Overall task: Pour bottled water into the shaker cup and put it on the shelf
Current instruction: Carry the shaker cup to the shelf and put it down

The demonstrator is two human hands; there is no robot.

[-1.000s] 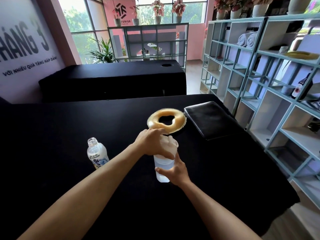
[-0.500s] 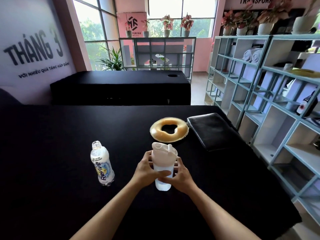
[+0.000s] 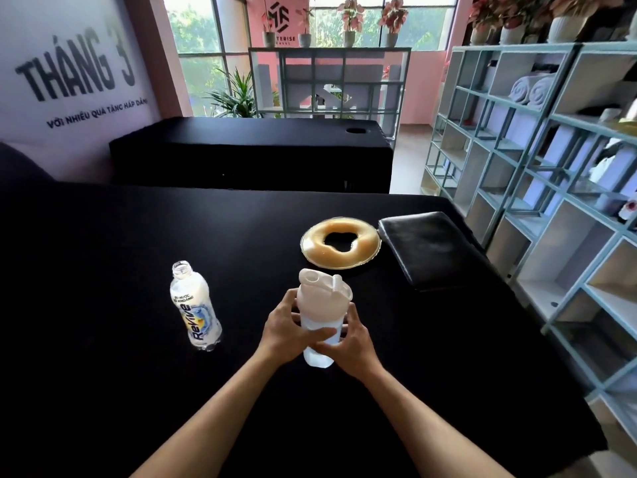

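Both hands are wrapped around the shaker cup (image 3: 322,319), left hand (image 3: 287,331) and right hand (image 3: 353,343) gripping its lower half, lid on, upright on the black table (image 3: 103,270). The open water bottle (image 3: 194,307) stands just left. The shelf (image 3: 551,188) is off right.
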